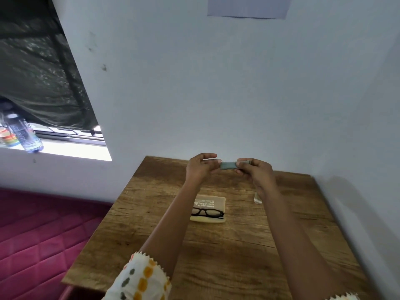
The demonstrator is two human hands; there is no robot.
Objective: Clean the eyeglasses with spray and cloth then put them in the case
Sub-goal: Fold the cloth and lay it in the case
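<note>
Pale wall (216, 83) filled most of the view, with a wooden table (216, 256) pushed into its corner and a magenta quilted mattress (32, 234) to the left. A dark curtain (39, 72) hung over a window, and a plastic bottle (28, 137) stood on the sill.

Near the table's middle lay a cream case (213, 201), open, its printed lid tipped back toward the wall. Black glasses (206, 212) rested in its lower half, their long axis running left to right and their front facing the person.

Above the table's far edge, the left hand (200, 167) and right hand (257, 172) each pinched one end of a small folded grey cloth (228, 165), stretched lengthwise between them.

A small clear spray bottle (257, 199) stood right of the case, partly hidden behind the right forearm.
</note>
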